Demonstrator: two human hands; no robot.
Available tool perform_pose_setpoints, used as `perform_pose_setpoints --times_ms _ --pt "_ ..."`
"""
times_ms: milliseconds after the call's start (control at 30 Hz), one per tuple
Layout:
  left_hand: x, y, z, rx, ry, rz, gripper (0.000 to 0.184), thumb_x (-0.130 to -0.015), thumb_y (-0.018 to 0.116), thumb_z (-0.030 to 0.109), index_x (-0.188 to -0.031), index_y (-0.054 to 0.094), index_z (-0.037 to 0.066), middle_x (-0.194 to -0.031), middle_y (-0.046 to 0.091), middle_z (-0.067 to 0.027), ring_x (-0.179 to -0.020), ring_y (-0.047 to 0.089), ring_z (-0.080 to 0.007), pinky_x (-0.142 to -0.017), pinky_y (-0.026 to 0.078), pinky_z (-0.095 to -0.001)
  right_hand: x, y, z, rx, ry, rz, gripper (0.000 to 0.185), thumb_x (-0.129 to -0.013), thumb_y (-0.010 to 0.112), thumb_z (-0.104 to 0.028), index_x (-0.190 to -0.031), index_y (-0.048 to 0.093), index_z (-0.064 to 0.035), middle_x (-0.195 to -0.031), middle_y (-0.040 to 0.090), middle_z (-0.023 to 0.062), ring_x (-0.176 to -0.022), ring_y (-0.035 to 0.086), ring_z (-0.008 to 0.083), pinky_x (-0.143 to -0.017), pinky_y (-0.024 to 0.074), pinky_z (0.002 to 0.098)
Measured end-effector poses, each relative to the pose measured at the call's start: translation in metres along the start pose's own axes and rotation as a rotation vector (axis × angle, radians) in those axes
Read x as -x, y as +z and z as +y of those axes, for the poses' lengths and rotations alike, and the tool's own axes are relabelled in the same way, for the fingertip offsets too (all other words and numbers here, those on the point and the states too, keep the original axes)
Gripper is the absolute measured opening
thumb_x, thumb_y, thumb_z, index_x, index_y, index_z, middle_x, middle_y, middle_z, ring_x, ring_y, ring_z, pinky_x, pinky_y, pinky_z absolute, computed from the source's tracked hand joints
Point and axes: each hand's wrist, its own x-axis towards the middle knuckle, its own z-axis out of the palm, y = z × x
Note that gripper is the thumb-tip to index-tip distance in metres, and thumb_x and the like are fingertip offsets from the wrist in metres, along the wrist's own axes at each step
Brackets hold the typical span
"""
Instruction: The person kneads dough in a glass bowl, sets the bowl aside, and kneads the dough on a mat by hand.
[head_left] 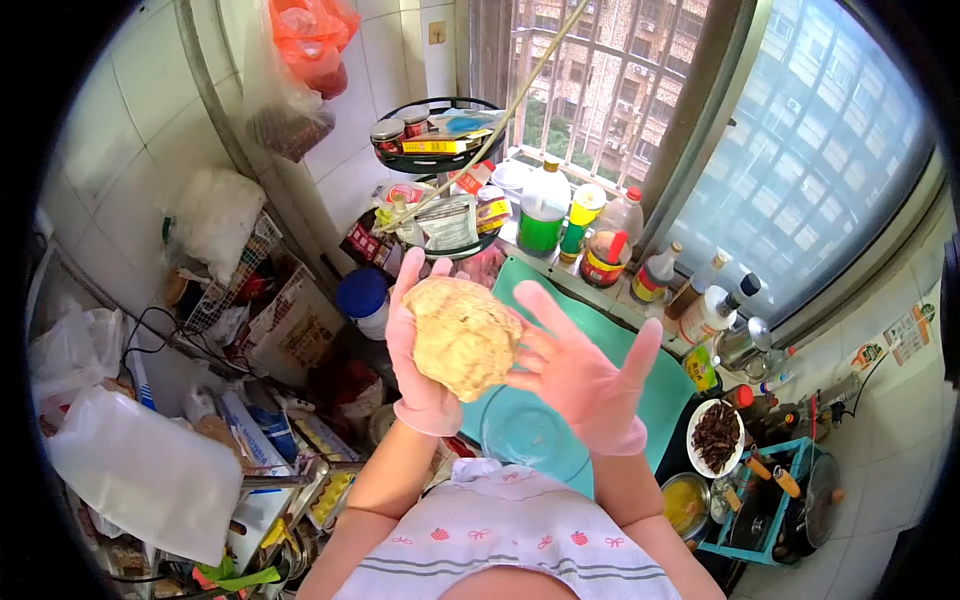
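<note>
A rough yellowish lump of dough (463,338) is held up in front of me. My left hand (425,385), in a clear thin glove, cups it from the left and below with the fingers wrapped round its side. My right hand (590,375), gloved the same way, is spread at the dough's right side, thumb and fingers apart; some fingertips are at its edge, and whether they touch I cannot tell. Below the hands a clear glass bowl (535,435) stands on a green mat (650,385), partly hidden by my arms and apron.
Bottles and jars (603,258) line the window sill behind the mat. A round tiered rack (440,160) holds packets and jars. At the right are a plate of dark dried pieces (716,437), a metal bowl of yellow liquid (685,503) and a blue knife rack (770,540). Cluttered shelves fill the left.
</note>
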Motion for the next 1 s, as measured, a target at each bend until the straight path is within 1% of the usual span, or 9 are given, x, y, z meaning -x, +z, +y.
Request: perform_pose_setpoints --times_ms 67,233,300,533,600,733,800,867,1000 --pt "-0.002 -0.019 -0.002 0.275 -0.178 -0.015 0.067 -0.095 0.041 0.051 -0.145 0.030 0.008 -0.138 0.045 -0.0157 -0.127 0.045 -0.0293 -0.105 0.040 -0.0434 0.002 -0.005 -0.004 -0.041 0.016 0.008 0.121 -0.068 0.022 -0.095 -0.152 0.013 -0.0089 -0.149 0.031 0.0225 -0.134 0.035 0.0397 -0.108 0.0284 0.0542" --pt "0.011 -0.026 -0.014 0.061 0.042 -0.143 0.066 -0.093 0.040 0.058 -0.143 0.037 0.014 -0.136 0.048 -0.0130 -0.128 0.044 -0.0284 -0.103 0.040 -0.0514 0.002 -0.013 -0.006 -0.085 -0.001 0.044 0.110 -0.074 0.020 -0.090 -0.152 0.015 -0.0123 -0.143 0.040 0.0268 -0.126 0.044 0.0470 -0.101 0.0386 0.0558" --pt "-0.004 -0.039 -0.003 0.451 -0.443 -0.030 0.068 -0.092 0.042 0.059 -0.144 0.036 0.015 -0.137 0.048 -0.0122 -0.129 0.044 -0.0280 -0.102 0.040 -0.0524 0.002 -0.017 -0.006 -0.067 -0.036 0.056 0.105 -0.078 0.019 -0.087 -0.151 0.019 -0.0116 -0.141 0.042 0.0262 -0.124 0.047 0.0469 -0.099 0.0414 0.0544" --pt "-0.009 -0.033 0.005 0.620 -0.425 -0.023 0.070 -0.092 0.040 0.061 -0.140 0.042 0.011 -0.133 0.052 -0.0117 -0.123 0.049 -0.0283 -0.105 0.039 -0.0457 -0.004 -0.030 0.002 -0.003 -0.198 0.137 0.098 -0.084 0.018 -0.080 -0.142 0.041 -0.0037 -0.141 0.045 0.0215 -0.125 0.049 0.0369 -0.104 0.0380 0.0469" --pt "-0.011 -0.038 0.000 0.468 -0.280 -0.003 0.069 -0.092 0.039 0.060 -0.140 0.042 0.010 -0.132 0.052 -0.0125 -0.122 0.049 -0.0290 -0.106 0.037 -0.0451 -0.021 -0.011 0.019 0.451 -0.577 0.462 0.093 -0.088 0.019 -0.075 -0.141 0.040 -0.0019 -0.142 0.044 0.0212 -0.129 0.044 0.0368 -0.106 0.0357 0.0464" --pt "0.008 -0.001 -0.010 0.125 -0.186 0.187 0.068 -0.094 0.034 0.060 -0.137 0.045 0.008 -0.130 0.054 -0.0111 -0.121 0.050 -0.0255 -0.105 0.037 -0.0400 -0.045 -0.022 0.060 1.304 -0.657 0.138 0.076 -0.095 0.028 -0.060 -0.141 0.041 -0.0006 -0.144 0.042 0.0157 -0.137 0.034 0.0291 -0.115 0.0198 0.0415" --pt "0.008 -0.013 -0.021 0.179 -0.218 0.107 0.067 -0.095 0.033 0.058 -0.139 0.040 0.007 -0.134 0.050 -0.0094 -0.123 0.048 -0.0239 -0.107 0.034 -0.0405 -0.048 -0.017 0.056 1.391 -0.569 0.093 0.072 -0.097 0.030 -0.056 -0.141 0.040 0.0005 -0.146 0.039 0.0148 -0.139 0.032 0.0266 -0.116 0.0166 0.0389" --pt "-0.007 -0.061 -0.031 0.471 -0.379 -0.078 0.069 -0.095 0.031 0.059 -0.136 0.044 0.005 -0.131 0.054 -0.0105 -0.125 0.048 -0.0275 -0.107 0.036 -0.0394 -0.046 -0.032 0.046 1.125 -0.274 -0.009 0.072 -0.097 0.028 -0.055 -0.141 0.040 0.0014 -0.148 0.037 0.0153 -0.139 0.032 0.0257 -0.116 0.0168 0.0373" --pt "0.013 -0.069 -0.020 0.006 -0.351 -0.195 0.069 -0.092 0.047 0.044 -0.148 0.023 0.011 -0.150 0.028 -0.0099 -0.140 0.024 -0.0273 -0.115 0.021 -0.0458 0.010 -0.082 0.013 0.572 -0.582 0.392 0.077 -0.097 0.022 -0.058 -0.138 0.044 0.0029 -0.141 0.047 0.0171 -0.134 0.042 0.0256 -0.114 0.0218 0.0368"
